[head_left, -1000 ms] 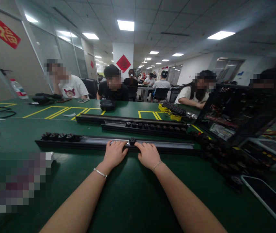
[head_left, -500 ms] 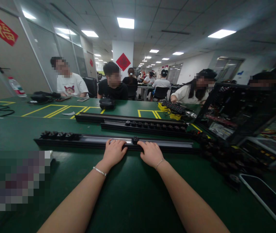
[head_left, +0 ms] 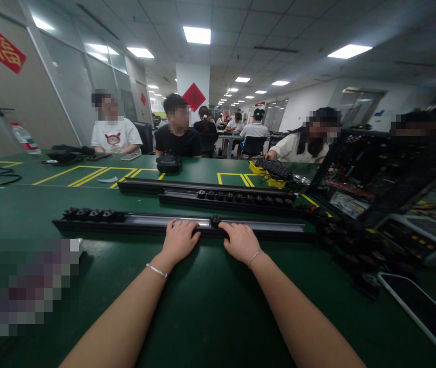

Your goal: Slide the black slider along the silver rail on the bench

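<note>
A long black rail (head_left: 264, 230) is laid crosswise on the green table (head_left: 210, 306), just beyond both hands. The left hand (head_left: 179, 239) is rested palm-down on its near edge, fingers flat and loosely spread; nothing is gripped. The right hand (head_left: 241, 240) is set likewise, fingertips beside a small black slider (head_left: 215, 221) seated in the rail's silver channel. A cluster of sliders (head_left: 90, 213) is seen at the rail's left end. 2 further rails (head_left: 210, 193) are laid behind.

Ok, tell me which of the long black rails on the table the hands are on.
The nearest rail: left hand and right hand rest on it beside a lone black slider. The two other rails lie farther back, untouched.
</note>
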A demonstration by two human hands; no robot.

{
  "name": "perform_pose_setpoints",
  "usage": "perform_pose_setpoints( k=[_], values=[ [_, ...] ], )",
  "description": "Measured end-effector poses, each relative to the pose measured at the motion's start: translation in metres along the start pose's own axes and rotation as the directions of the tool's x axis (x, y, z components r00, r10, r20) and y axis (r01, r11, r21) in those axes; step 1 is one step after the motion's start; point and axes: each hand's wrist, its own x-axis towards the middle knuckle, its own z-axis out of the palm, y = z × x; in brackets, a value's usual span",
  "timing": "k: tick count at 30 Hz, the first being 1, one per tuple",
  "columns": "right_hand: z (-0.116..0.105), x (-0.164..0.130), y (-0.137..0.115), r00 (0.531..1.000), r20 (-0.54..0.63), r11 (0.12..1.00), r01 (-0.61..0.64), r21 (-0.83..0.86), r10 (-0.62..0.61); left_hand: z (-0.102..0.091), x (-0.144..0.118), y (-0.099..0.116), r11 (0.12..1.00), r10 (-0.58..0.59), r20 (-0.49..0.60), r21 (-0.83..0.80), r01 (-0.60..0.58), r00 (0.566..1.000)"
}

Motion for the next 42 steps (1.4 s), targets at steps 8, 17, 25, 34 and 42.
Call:
perform_pose_setpoints(
  k=[8, 17, 25, 34, 42],
  values=[
    [0.002, -0.001, 0.005, 0.999, -0.028, 1.000, 0.018, -0.008, -0.019, 0.001, 0.000, 0.000, 1.000, 0.000, -0.004, 0.005, 0.000, 1.000],
    [0.000, -0.001, 0.005, 1.000, -0.013, 1.000, -0.005, -0.003, 0.005, 0.001, 0.000, -0.001, 1.000, 0.010, -0.009, 0.004, -0.010, 1.000],
    [0.000, -0.002, 0.011, 1.000, -0.028, 1.000, -0.013, 0.009, 0.013, 0.000, 0.001, 0.000, 1.000, 0.000, -0.001, -0.014, 0.000, 1.000],
    [0.001, -0.004, 0.014, 0.996, -0.082, 1.000, -0.027, 0.014, 0.028, 0.000, 0.001, -0.002, 1.000, 0.011, -0.006, -0.006, -0.011, 1.000],
    [0.000, -0.004, 0.018, 0.996, -0.072, 0.999, -0.045, 0.004, 0.045, 0.000, 0.001, -0.001, 1.000, -0.009, 0.012, -0.014, 0.009, 1.000]
  ],
)
